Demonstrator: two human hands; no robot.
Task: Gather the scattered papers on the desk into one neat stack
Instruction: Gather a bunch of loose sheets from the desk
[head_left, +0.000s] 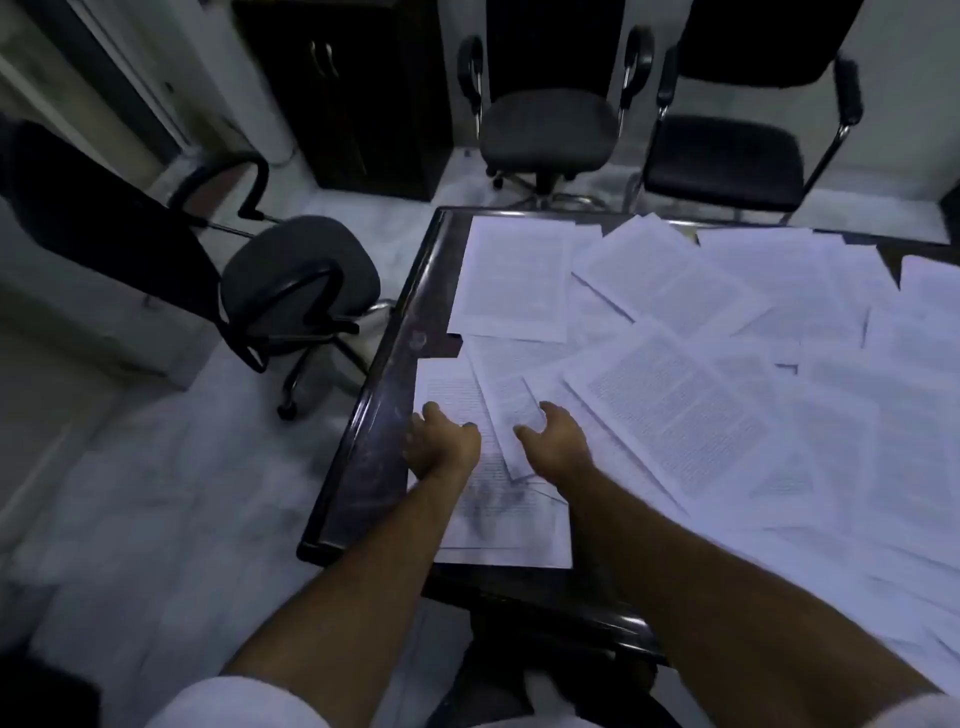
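At the far left a black swivel chair (291, 291) stands on the pale floor (130, 493), turned away from the desk. Behind it, against the far wall, is a dark cabinet (343, 93) with two handles. Right of the cabinet a second swivel chair (545, 124) with looped armrests faces the desk, and further right a black visitor chair (727, 150) on a chrome frame stands beside it. That makes three chairs in view.

The desk (384, 415) is dark and glossy, with a raised rim along its left and near edges. Printed papers (685, 405) cover nearly all of it, overlapping at many angles; too many overlap to count them surely. One sheet (511, 280) at the far left corner lies almost square to the desk, long axis running near to far. The sheets to its right are skewed, most with their long axes slanting from near right to far left.

Both hands reach over the desk's near left part. The left hand (441, 447) rests at the left edge of the papers, fingers loosely curled; whether it grips a sheet I cannot tell. The right hand (553, 441), just beside it, lies on the papers with fingers bent and spread, and its grasp is also unclear in the blur.
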